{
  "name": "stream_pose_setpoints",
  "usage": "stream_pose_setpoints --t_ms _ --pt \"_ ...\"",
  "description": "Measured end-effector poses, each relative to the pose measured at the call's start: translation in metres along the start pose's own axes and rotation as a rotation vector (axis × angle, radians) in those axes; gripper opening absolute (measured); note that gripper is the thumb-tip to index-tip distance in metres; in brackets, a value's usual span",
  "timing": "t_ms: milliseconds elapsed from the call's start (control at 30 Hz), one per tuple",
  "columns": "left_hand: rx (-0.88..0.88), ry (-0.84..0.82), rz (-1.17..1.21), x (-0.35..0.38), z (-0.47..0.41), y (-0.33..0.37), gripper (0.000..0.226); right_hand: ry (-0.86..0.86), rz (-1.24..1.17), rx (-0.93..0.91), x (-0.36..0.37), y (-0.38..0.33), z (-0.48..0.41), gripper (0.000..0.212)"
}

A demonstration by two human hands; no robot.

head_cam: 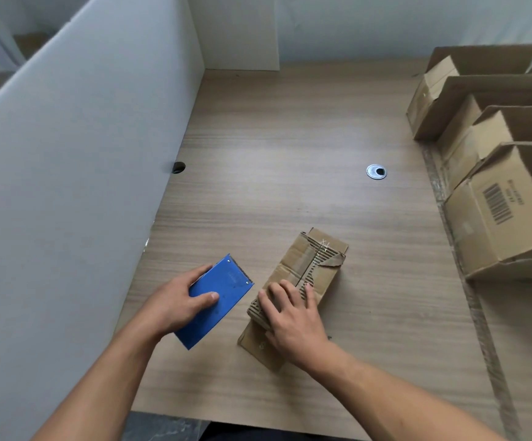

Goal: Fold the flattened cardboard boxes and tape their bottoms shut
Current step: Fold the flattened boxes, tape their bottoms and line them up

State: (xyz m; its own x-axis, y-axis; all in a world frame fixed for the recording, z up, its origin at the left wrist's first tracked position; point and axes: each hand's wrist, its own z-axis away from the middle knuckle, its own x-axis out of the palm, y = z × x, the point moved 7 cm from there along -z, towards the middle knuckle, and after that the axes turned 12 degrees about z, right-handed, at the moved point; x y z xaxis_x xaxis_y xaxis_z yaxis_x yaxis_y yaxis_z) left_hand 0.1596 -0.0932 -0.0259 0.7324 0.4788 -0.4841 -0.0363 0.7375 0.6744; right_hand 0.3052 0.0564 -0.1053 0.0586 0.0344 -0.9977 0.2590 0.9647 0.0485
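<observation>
Your left hand [175, 300] is at about 7 o'clock from the middle of the desk [274, 138]. It grips a flat blue tool [226, 281]: your thumb lies across its upper face and your fingers are curled round its far-left edge. The tool is tilted, with its toothed end pointing toward 1 o'clock and coming just beside the small cardboard box [309, 262]. That box sits on the desk at about 6 o'clock, its long side running from 7 to 1 o'clock. Its flaps are folded shut on top, and the torn liner shows bare corrugation along the seam. Your right hand [293, 316] rests on the near half of the box. Its fingers are spread slightly apart and lie almost straight across the flaps, pressing down rather than closing round anything. At 3 o'clock, well apart from your hands, a row of larger folded boxes [500, 211] stands with their open ends up, and the nearest one has a barcode on its side. A round cable grommet [376, 171] is set in the desk between that row and the centre. A white partition [83, 154] runs along the 9 o'clock side.
</observation>
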Motion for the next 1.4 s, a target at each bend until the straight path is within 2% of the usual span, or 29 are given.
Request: stream_pose_setpoints --t_ms 67,167,333,467,533,633,700,767,833,967,1133,1267,1400 --pt "0.009 0.002 -0.008 0.001 -0.001 0.001 0.073 -0.004 0.007 -0.026 0.0 0.0 -0.001 0.086" --pt "0.028 0.031 -0.038 0.002 -0.002 0.001 0.066 0.015 -0.008 -0.105 0.001 0.004 -0.004 0.08" --pt "0.097 0.05 -0.117 0.005 0.001 0.006 0.064 -0.069 -0.01 -0.294 0.008 0.028 -0.012 0.089" --pt "0.163 -0.006 -0.18 0.009 0.004 0.008 0.07 -0.104 0.012 -0.333 0.006 0.046 -0.012 0.092" --pt "0.234 -0.019 -0.254 0.012 0.007 0.011 0.069 -0.131 -0.033 -0.333 0.004 0.053 -0.009 0.085" --pt "0.409 -0.014 -0.325 0.015 0.017 0.016 0.066 -0.212 -0.384 -0.216 -0.01 0.064 -0.007 0.058" --pt "0.537 0.017 -0.353 0.014 0.023 0.019 0.065 -0.141 -0.688 -0.071 -0.034 0.073 -0.011 0.048" --pt "0.663 0.06 -0.397 0.013 0.03 0.026 0.065 -0.082 -0.919 0.022 -0.052 0.081 -0.013 0.047" --pt "0.746 0.06 -0.453 0.015 0.035 0.033 0.065 -0.116 -1.044 0.034 -0.062 0.078 -0.012 0.05" --pt "0.87 0.085 -0.524 0.018 0.04 0.046 0.063 -0.17 -1.156 -0.016 -0.071 0.067 -0.009 0.052" --pt "0.937 0.08 -0.534 0.021 0.05 0.06 0.06 -0.139 -1.201 -0.015 -0.078 0.071 -0.012 0.036" --pt "0.923 0.046 -0.513 0.025 0.048 0.06 0.059 -0.109 -1.133 -0.037 -0.08 0.069 -0.014 0.013" --pt "0.908 0.006 -0.487 0.028 0.047 0.053 0.058 0.006 -1.051 0.037 -0.08 0.074 -0.014 0.008"
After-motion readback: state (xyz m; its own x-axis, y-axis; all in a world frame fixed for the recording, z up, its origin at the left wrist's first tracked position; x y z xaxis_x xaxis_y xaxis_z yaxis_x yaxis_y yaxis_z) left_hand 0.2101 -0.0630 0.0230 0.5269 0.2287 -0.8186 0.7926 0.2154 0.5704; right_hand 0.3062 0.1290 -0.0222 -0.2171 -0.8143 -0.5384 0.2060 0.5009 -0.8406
